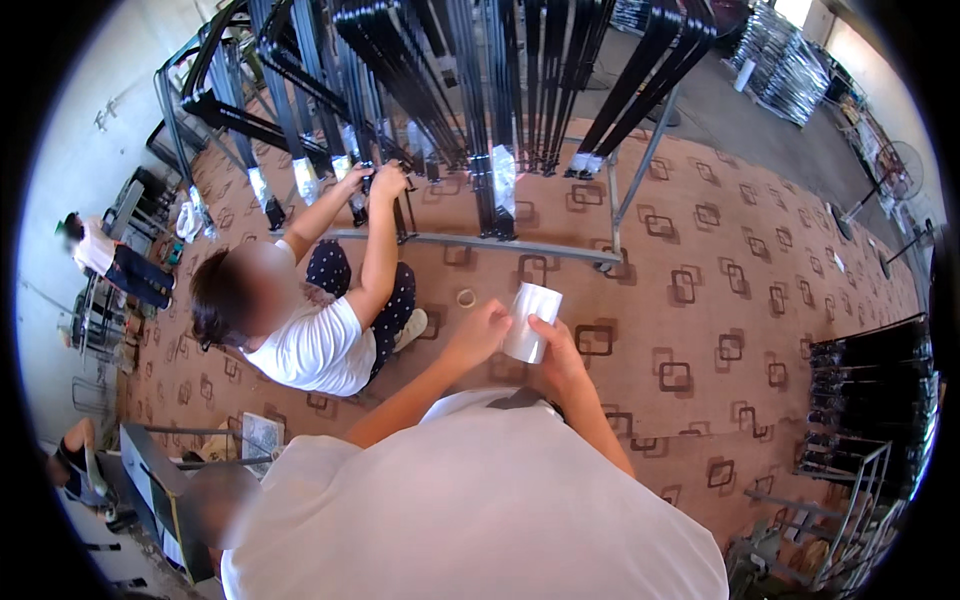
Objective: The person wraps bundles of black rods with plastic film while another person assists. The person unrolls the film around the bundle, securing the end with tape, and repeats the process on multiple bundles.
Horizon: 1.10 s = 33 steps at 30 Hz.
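Grasping the shiny film roll [535, 310], just right of the frame's centre, my right hand [558, 352] probably keeps it steady beside my curled left hand [481, 331]; whether that one pinches film, I cannot tell.

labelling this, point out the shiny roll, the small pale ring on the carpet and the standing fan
shiny roll [534, 302], head view, upper side
small pale ring [467, 305], head view, lower rim
standing fan [903, 170], head view, round cage

We hold a glossy, whitish cylindrical roll [534, 320] near us. It tilts slightly, its far end leaning right.
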Each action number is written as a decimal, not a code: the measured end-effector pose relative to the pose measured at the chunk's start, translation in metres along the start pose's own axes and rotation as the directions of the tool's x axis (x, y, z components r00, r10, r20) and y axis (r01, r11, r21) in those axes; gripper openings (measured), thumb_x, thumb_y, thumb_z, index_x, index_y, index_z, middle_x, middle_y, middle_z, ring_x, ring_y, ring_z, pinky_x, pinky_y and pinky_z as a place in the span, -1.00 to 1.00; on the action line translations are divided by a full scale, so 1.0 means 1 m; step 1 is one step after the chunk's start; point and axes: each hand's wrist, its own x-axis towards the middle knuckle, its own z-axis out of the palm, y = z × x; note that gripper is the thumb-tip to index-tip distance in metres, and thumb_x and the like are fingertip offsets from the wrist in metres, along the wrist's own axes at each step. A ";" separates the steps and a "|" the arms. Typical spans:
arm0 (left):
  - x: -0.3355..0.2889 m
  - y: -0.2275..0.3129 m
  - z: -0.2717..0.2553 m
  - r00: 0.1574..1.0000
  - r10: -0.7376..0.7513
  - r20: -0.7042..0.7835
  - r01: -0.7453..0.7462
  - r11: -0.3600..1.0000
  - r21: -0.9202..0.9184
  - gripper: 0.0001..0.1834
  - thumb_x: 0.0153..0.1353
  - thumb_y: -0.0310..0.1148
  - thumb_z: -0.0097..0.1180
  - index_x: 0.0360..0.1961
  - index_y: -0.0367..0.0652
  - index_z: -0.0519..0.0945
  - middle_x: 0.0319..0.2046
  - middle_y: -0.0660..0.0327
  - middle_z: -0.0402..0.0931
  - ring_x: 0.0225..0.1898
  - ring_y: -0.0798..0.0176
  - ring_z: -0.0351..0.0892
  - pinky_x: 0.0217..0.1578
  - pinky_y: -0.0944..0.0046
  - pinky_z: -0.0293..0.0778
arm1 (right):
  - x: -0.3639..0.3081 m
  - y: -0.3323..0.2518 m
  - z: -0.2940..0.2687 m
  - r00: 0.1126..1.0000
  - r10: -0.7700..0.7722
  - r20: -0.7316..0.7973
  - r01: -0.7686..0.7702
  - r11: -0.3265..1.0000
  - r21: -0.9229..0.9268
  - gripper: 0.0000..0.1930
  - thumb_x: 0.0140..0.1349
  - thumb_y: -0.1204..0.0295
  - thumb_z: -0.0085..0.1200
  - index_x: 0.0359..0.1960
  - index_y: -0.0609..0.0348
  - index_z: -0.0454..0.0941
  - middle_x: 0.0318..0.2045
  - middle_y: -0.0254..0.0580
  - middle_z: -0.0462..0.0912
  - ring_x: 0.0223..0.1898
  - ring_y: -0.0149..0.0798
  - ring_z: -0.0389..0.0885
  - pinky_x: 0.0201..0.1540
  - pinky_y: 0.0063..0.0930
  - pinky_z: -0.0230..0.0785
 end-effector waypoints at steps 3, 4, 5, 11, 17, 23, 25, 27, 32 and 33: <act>-0.002 -0.016 0.003 0.999 -0.004 -0.047 0.004 1.000 0.000 -0.92 0.15 -0.46 -0.13 -0.36 -0.24 0.31 -0.59 0.25 0.35 -0.56 0.43 0.36 -0.54 0.45 0.31 | 0.000 0.001 0.006 1.000 0.010 0.003 -0.010 1.000 -0.011 -0.51 -0.03 0.29 0.12 -0.09 0.28 0.30 -0.24 -0.17 0.47 -0.21 -0.32 0.45 -0.13 -0.45 0.27; -0.002 -0.020 0.003 0.997 -0.001 -0.073 0.002 1.000 0.004 -0.93 0.15 -0.48 -0.14 -0.34 -0.24 0.30 -0.59 0.25 0.34 -0.55 0.43 0.36 -0.54 0.45 0.31 | 0.001 0.000 0.007 1.000 0.019 0.001 -0.019 1.000 -0.023 -0.51 -0.03 0.29 0.12 -0.09 0.28 0.30 -0.24 -0.17 0.47 -0.21 -0.32 0.45 -0.13 -0.45 0.27; -0.004 -0.023 0.003 0.997 -0.035 -0.071 0.037 0.999 0.017 -0.87 0.13 -0.41 -0.13 -0.32 -0.24 0.32 -0.50 0.16 0.38 -0.46 0.29 0.39 -0.45 0.35 0.32 | 0.001 0.002 0.008 0.999 0.033 -0.002 -0.033 0.999 -0.035 -0.51 -0.04 0.28 0.12 -0.09 0.27 0.30 -0.24 -0.17 0.47 -0.21 -0.32 0.45 -0.13 -0.45 0.27; -0.012 -0.027 0.000 0.999 -0.001 -0.038 0.004 0.998 0.068 -0.90 0.16 -0.49 -0.21 -0.28 -0.20 0.27 -0.55 0.26 0.33 -0.62 0.46 0.29 -0.61 0.46 0.25 | 0.010 0.018 0.000 0.985 0.162 0.054 -0.166 0.981 0.097 -0.56 -0.01 0.24 0.08 -0.14 0.27 0.35 -0.29 -0.19 0.50 -0.27 -0.31 0.48 -0.19 -0.45 0.31; -0.016 0.008 -0.006 0.995 -0.067 -0.072 0.062 0.996 -0.066 -0.84 0.09 -0.45 -0.17 -0.29 -0.26 0.33 -0.44 0.09 0.41 -0.40 0.22 0.42 -0.34 0.27 0.33 | 0.007 0.012 0.013 0.976 0.216 -0.016 -0.212 0.968 0.131 -0.54 0.03 0.22 0.02 -0.09 0.26 0.30 -0.23 -0.16 0.45 -0.20 -0.25 0.45 -0.15 -0.38 0.30; -0.022 0.024 -0.011 0.992 -0.129 -0.008 0.128 0.989 -0.076 -0.85 0.10 -0.46 -0.13 -0.28 -0.23 0.31 -0.57 0.15 0.43 -0.53 0.32 0.42 -0.47 0.32 0.33 | 0.003 0.010 0.018 0.971 0.235 -0.045 -0.232 0.971 0.066 -0.53 0.02 0.22 0.02 -0.07 0.23 0.29 -0.23 -0.18 0.44 -0.19 -0.25 0.43 -0.14 -0.38 0.28; -0.025 0.027 -0.012 0.993 -0.121 -0.014 0.119 0.990 -0.077 -0.86 0.11 -0.45 -0.13 -0.28 -0.22 0.31 -0.57 0.15 0.43 -0.54 0.33 0.42 -0.49 0.32 0.32 | 0.003 0.013 0.017 0.969 0.241 -0.044 -0.238 0.969 0.066 -0.53 0.02 0.21 0.02 -0.07 0.22 0.29 -0.24 -0.18 0.45 -0.20 -0.25 0.44 -0.15 -0.37 0.28; -0.027 0.026 -0.011 0.995 -0.103 -0.015 0.102 0.992 -0.076 -0.85 0.12 -0.43 -0.12 -0.27 -0.19 0.30 -0.58 0.18 0.42 -0.58 0.39 0.38 -0.55 0.37 0.28 | 0.005 0.017 0.014 0.971 0.235 -0.034 -0.232 0.971 0.064 -0.53 0.02 0.21 0.02 -0.08 0.22 0.29 -0.24 -0.19 0.45 -0.20 -0.25 0.44 -0.17 -0.37 0.29; -0.030 0.027 -0.010 0.989 -0.145 0.029 0.147 0.985 -0.091 -0.81 0.11 -0.37 -0.07 -0.26 -0.19 0.29 -0.57 0.14 0.44 -0.53 0.33 0.43 -0.50 0.32 0.32 | 0.001 0.016 0.015 0.969 0.241 -0.049 -0.236 0.967 0.092 -0.52 0.03 0.18 0.01 -0.07 0.21 0.29 -0.25 -0.19 0.45 -0.22 -0.25 0.44 -0.21 -0.39 0.29; -0.031 0.026 -0.010 0.991 -0.132 0.018 0.133 0.989 -0.068 -0.79 0.11 -0.36 -0.06 -0.26 -0.20 0.29 -0.57 0.14 0.44 -0.53 0.32 0.44 -0.50 0.32 0.32 | 0.000 0.014 0.017 0.967 0.247 -0.056 -0.241 0.965 0.101 -0.52 0.03 0.18 0.01 -0.07 0.20 0.29 -0.25 -0.18 0.45 -0.22 -0.26 0.44 -0.22 -0.39 0.29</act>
